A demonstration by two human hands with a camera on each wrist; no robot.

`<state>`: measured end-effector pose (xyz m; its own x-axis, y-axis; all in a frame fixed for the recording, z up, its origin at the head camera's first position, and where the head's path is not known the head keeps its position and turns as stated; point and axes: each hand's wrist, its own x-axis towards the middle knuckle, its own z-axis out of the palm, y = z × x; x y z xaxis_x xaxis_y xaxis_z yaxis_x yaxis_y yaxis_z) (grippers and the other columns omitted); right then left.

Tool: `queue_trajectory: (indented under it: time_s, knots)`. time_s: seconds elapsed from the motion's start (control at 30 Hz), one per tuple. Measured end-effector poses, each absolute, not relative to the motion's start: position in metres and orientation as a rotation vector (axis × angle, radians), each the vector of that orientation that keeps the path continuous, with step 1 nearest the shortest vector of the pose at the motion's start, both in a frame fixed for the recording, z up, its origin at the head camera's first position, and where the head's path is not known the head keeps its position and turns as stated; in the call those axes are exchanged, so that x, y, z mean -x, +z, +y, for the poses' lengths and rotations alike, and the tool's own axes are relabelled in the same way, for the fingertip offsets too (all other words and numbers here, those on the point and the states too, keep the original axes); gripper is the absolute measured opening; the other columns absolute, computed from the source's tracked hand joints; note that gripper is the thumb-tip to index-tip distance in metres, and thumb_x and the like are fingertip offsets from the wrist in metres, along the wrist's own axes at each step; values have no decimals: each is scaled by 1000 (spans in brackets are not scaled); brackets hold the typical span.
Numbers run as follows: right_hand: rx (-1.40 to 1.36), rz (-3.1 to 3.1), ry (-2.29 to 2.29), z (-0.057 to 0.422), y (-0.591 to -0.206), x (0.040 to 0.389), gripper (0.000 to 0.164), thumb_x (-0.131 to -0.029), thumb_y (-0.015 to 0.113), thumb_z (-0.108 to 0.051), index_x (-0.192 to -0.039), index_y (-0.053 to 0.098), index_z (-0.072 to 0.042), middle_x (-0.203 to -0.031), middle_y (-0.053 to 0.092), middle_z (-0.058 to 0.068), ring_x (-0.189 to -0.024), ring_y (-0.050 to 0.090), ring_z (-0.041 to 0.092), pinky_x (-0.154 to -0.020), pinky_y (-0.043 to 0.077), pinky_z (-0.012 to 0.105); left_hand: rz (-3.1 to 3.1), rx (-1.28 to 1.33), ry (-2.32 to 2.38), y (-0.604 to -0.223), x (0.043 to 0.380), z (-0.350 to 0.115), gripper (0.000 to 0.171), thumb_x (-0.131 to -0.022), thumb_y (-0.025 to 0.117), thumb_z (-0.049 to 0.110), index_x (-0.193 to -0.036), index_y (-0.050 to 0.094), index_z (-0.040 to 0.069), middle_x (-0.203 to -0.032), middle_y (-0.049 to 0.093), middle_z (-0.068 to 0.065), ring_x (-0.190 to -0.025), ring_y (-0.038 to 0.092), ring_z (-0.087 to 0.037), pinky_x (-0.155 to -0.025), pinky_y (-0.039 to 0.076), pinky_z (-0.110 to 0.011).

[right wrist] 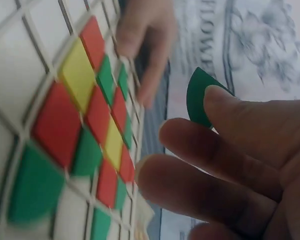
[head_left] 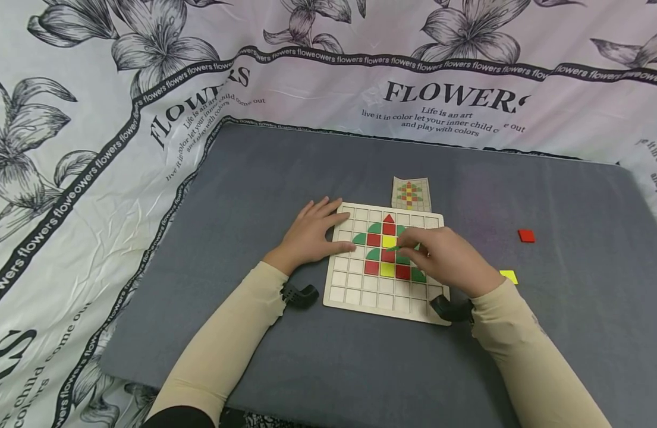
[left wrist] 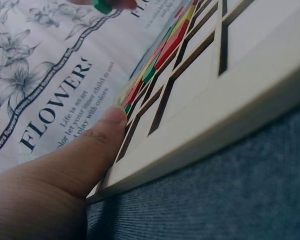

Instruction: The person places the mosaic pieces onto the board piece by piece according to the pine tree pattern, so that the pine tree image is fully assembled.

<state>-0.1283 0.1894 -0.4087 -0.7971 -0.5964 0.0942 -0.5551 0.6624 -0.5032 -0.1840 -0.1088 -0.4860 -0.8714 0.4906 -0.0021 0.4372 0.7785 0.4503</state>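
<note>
A pale wooden grid board [head_left: 349, 295] lies on the grey table, with red, yellow and green tiles set in its middle cells. A red triangle [head_left: 389, 219] tops the pattern, and green quarter-round pieces flank red and yellow squares. My left hand [head_left: 309, 235] rests over the board's left edge, fingers extended and thumb on the frame. Above the right part of the pattern, my right hand [head_left: 448, 258] pinches a green quarter-round tile [right wrist: 197, 97] between thumb and index finger. In the right wrist view that tile is raised off the board. The right hand hides some cells in the head view.
Behind the board lies a small pattern card [head_left: 421, 199] printed with a similar coloured design. To the right are a loose red square tile [head_left: 526, 236] and a yellow tile [head_left: 509, 276], partly behind the right wrist. Flower-print sheeting [head_left: 328, 89] borders the table's back and left.
</note>
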Motion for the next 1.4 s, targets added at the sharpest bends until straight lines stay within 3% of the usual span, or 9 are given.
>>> queue_trajectory:
  time_s: [0.3, 0.6, 1.0, 1.23, 1.4]
  knots:
    - [1192, 2732, -615, 153, -422, 138, 9, -95, 80, -11, -95, 74, -18, -83, 73, -7, -65, 56, 4, -62, 52, 28, 2853, -771, 681, -486, 185, -108, 84, -93, 68, 69, -161, 48, 24, -174, 27, -2, -163, 14, -26, -134, -1, -44]
    - [1307, 2667, -528, 133, -427, 142, 18, -94, 80, -10, -85, 68, -20, -72, 58, -14, -62, 49, 3, -61, 48, 24, 2846, -787, 679, -488, 185, -108, 83, -93, 67, 68, -161, 47, 25, -174, 27, -1, -163, 14, -25, -134, 0, -44]
    - [1387, 2689, -391, 129, -428, 140, 11, -91, 85, -16, -87, 76, -22, -84, 66, -9, -71, 62, 5, -63, 55, 27, 2849, -771, 690, -489, 186, -109, 83, -93, 68, 68, -161, 48, 25, -174, 27, -1, -163, 14, -25, -134, 1, -46]
    - [1404, 2711, -350, 128, -429, 138, 2, -92, 82, -20, -92, 81, -21, -86, 65, -7, -69, 61, 6, -63, 57, 29, 2848, -771, 699, -488, 187, -111, 83, -93, 68, 69, -161, 48, 25, -174, 27, -1, -163, 14, -25, -134, 1, -46]
    - [1394, 2726, -335, 126, -429, 137, 5, -92, 83, -17, -96, 82, -19, -92, 66, -4, -72, 63, 7, -63, 58, 29, 2848, -781, 709, -488, 187, -111, 83, -93, 67, 69, -161, 48, 25, -174, 27, -1, -163, 14, -25, -134, 1, -46]
